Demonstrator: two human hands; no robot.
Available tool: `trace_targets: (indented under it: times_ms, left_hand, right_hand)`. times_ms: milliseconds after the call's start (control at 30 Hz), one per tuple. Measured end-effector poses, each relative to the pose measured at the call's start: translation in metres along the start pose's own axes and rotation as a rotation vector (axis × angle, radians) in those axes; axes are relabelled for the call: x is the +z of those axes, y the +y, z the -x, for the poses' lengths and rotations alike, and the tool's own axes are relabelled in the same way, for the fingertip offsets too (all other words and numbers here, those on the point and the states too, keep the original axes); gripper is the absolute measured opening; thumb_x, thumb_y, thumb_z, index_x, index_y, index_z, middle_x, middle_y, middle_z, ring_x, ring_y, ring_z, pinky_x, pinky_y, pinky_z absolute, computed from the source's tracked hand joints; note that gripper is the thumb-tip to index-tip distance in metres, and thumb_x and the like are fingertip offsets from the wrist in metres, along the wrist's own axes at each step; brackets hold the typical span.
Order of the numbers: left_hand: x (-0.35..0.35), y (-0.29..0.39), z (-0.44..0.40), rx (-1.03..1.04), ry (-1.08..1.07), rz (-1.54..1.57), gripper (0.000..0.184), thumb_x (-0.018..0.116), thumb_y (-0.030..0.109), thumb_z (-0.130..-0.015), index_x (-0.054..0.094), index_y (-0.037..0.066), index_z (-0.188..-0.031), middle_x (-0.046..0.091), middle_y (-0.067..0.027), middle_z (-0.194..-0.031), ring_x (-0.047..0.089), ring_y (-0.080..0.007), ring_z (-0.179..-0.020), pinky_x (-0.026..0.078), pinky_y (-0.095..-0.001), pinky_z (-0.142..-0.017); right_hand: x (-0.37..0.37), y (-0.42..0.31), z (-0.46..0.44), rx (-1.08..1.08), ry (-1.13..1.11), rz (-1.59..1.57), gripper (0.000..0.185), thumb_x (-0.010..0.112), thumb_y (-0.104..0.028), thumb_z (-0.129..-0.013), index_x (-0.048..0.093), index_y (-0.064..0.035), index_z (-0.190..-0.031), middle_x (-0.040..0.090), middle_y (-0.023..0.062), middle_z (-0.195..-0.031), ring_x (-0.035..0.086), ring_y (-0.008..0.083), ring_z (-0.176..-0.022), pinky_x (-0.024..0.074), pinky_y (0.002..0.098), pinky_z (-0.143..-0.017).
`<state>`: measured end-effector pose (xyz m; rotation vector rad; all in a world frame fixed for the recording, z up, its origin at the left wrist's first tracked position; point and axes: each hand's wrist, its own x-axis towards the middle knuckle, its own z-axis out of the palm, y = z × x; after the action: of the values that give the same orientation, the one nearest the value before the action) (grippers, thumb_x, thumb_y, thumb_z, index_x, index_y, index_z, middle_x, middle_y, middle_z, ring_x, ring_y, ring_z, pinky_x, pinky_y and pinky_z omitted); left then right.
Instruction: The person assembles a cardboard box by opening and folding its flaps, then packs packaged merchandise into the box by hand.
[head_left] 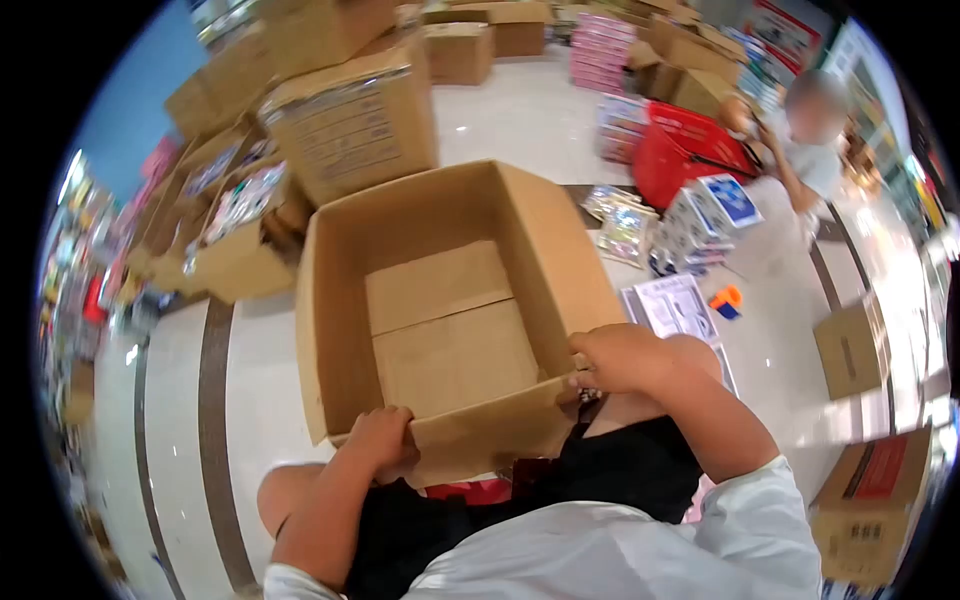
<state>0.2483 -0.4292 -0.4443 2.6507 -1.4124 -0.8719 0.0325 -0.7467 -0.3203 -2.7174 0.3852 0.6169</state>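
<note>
open cardboard box point(490, 437); left hand point(378, 440) at near rim, right hand point(622, 358) at near right corner, fingers of both pinching its wall.

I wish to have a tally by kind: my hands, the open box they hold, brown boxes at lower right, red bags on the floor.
Left hand, right hand: 2
Open box: 1
Brown boxes: 2
Red bag: 1
Total: 6

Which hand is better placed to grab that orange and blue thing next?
Probably your right hand, gripping the cardboard box at its near right corner, closer to the orange and blue object. Your left hand grips farther left.
</note>
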Motion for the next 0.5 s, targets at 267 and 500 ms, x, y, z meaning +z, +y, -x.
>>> trace_targets:
  times_ms: [267, 500]
  left_hand:
    - [0.017, -0.005, -0.044, 0.039, -0.348, -0.031, 0.063, 0.082, 0.034, -0.069, 0.064, 0.019, -0.127, 0.069, -0.0101, -0.118, 0.066, -0.0307, -0.109, 0.052, -0.0448, -0.09]
    - [0.016, -0.009, -0.053, 0.037, -0.454, 0.053, 0.072, 0.082, 0.042, -0.071, 0.059, 0.022, -0.136, 0.067, -0.0136, -0.124, 0.063, -0.033, -0.115, 0.051, -0.0419, -0.095]
  right_hand:
    - [0.026, 0.02, -0.07, -0.147, -0.151, -0.208, 0.059, 0.07, -0.04, -0.087, 0.057, -0.0033, -0.131, 0.069, 0.0212, -0.11, 0.066, 0.0377, -0.103, 0.0511, 0.0451, -0.088]
    - [0.019, 0.038, -0.118, -0.05, -0.217, -0.247, 0.07, 0.07, -0.044, -0.085, 0.051, -0.0037, -0.139, 0.067, 0.0206, -0.119, 0.064, 0.0361, -0.111, 0.0501, 0.0422, -0.094]
